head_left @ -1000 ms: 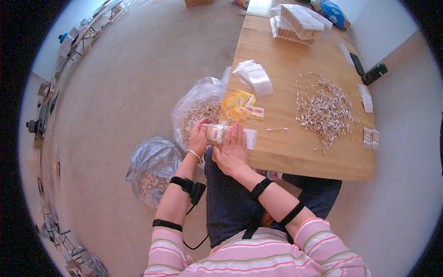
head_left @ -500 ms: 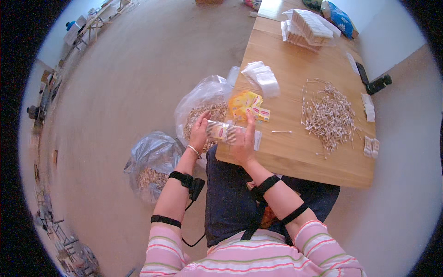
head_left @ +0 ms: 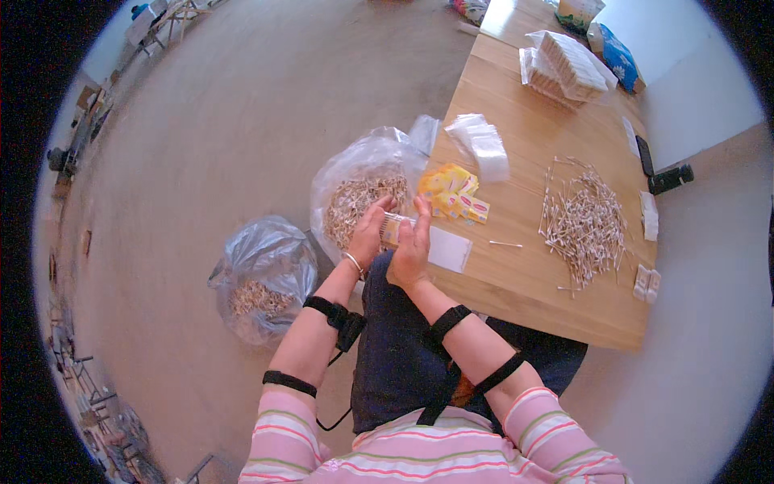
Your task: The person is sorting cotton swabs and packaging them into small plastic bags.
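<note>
Between my two palms, just off the table's left edge, is a clear packet of cotton swabs with a yellow label. My left hand presses on its left end, fingers together. Against the other end rests my right hand, its fingers raised and largely covering that side. A white card lies on the table right beside my right hand. Just beyond sit yellow printed cards in a loose heap. A single cotton swab lies farther right.
A wooden table carries a pile of loose swabs, flat clear bags, stacked swab packs, small white packs and a black device. On the floor stand a large plastic bag of swabs and a smaller one.
Both hands have drawn closer together and turned the packet, so its label shows less. My right hand has moved left off the table edge, uncovering the white card. The view has shifted slightly.
</note>
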